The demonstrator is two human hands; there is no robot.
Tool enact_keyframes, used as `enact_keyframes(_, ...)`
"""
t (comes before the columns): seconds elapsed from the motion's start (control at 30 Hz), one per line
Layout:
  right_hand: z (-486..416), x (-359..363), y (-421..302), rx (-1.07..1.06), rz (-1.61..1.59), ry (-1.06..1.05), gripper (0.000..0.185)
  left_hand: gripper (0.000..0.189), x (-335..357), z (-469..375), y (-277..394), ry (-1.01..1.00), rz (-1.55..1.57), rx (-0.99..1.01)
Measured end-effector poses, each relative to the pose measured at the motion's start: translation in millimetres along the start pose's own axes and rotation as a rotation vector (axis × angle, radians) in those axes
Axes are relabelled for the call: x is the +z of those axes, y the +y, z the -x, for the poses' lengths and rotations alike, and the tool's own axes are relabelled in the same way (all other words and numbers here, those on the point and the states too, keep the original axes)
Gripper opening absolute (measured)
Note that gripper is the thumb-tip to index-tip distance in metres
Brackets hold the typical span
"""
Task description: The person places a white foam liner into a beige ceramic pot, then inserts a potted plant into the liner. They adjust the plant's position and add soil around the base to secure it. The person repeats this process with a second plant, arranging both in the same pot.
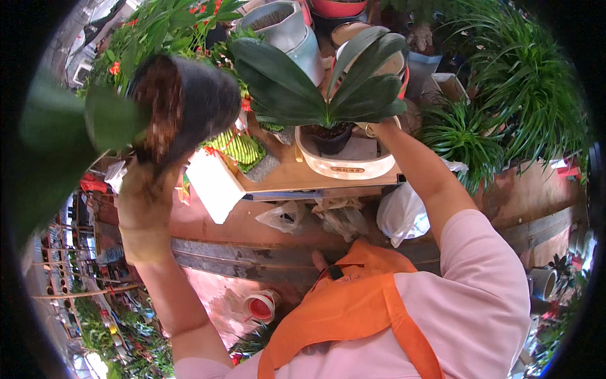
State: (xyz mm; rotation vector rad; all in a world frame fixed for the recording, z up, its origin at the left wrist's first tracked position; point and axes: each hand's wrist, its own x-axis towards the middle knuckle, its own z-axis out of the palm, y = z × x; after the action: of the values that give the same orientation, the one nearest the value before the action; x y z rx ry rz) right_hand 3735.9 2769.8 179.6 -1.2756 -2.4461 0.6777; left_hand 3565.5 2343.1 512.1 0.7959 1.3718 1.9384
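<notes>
In a beige-yellow work glove, my left hand [144,206] holds a black plastic nursery pot [208,94] raised and tipped on its side. Brown potting bark or roots [163,104] show at its mouth, and broad green leaves [52,156] hang out to the left, blurred. Before me a white oval planter [348,169] contains an orchid with broad dark leaves [279,76] in a dark pot [334,142]. My bare right hand [377,128], wearing a ring, reaches to the planter's right side; leaves partly cover its fingers, so its grip is unclear.
The planter stands on a wooden tabletop [279,175]. Behind are pale ceramic pots [274,23]; grassy plants [516,90] crowd the right. A white box or board [215,184] juts from the table's left. Plastic bags [405,213] lie below, and a bucket [260,307] is on the floor.
</notes>
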Motion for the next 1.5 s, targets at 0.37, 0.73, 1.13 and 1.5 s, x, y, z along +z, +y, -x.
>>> enact_keyframes(0.37, -0.9, 41.8, 11.7, 0.077, -0.231, 0.140, 0.036, 0.064, -21.8, 71.2, -92.0, 0.073, 0.164, -0.324)
enact_keyframes(0.73, 217.6, -104.2, -6.1, 0.126, -1.194, 0.572, 0.034, 0.017, 78.9, -14.3, -216.1, -0.615, -0.775, 0.147)
enact_keyframes(1.13, 168.5, -118.1, -56.3, -0.053, -1.575, 0.111, 0.079, 0.055, 197.4, -27.5, -305.0, -0.160, -0.009, -0.332)
enact_keyframes(1.5, 150.4, -122.1, -42.3, -0.034, -1.049, 0.503, 0.041, 0.068, 126.1, -77.0, -330.6, -0.038, -0.309, -0.287)
